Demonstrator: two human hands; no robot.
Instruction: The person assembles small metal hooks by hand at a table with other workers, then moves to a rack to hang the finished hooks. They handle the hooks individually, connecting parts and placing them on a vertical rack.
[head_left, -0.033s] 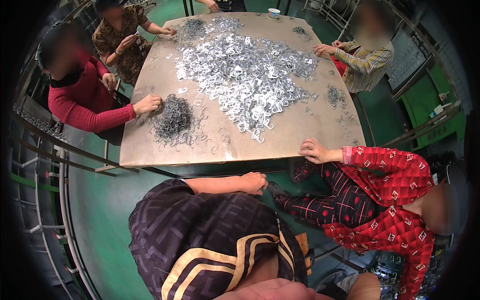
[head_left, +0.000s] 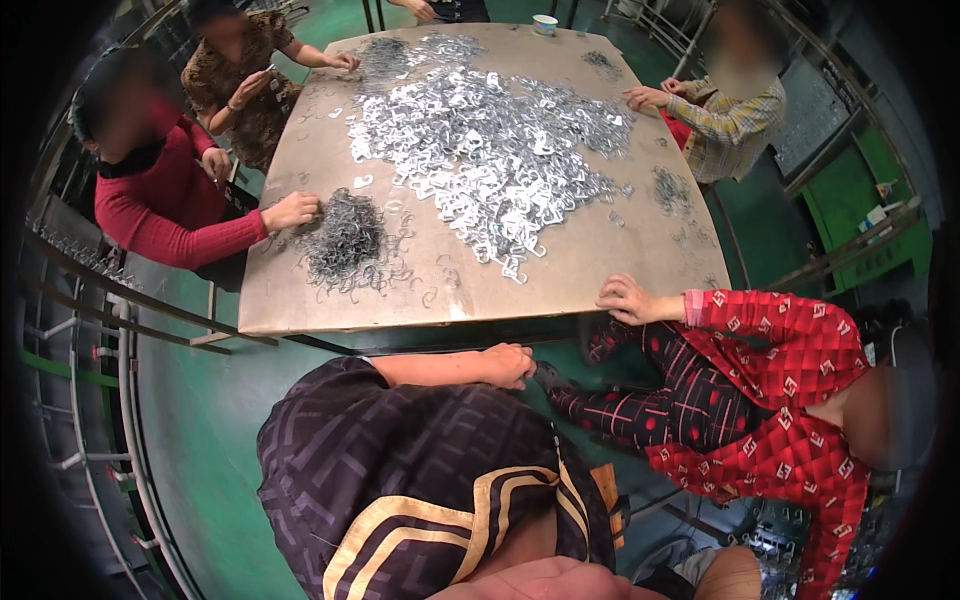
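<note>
Below the table's near edge, my left hand (head_left: 510,367) is closed, its fingers curled together in front of my dark garment with gold stripes. Anything inside the fingers is hidden. My right hand does not show. Beyond, the brown tabletop (head_left: 400,312) carries a broad heap of shiny metal hook-shaped pieces (head_left: 490,150). A smaller pile of darker, thin curved hooks (head_left: 345,240) lies at the near left. My left hand is apart from both the table and the pieces.
Beside me on the right sits a person in a patterned red jacket (head_left: 780,330), one hand on the table edge. A person in a red sweater (head_left: 170,210) reaches to the dark pile. Others work at the far sides. A small white tub (head_left: 545,25) stands at the back.
</note>
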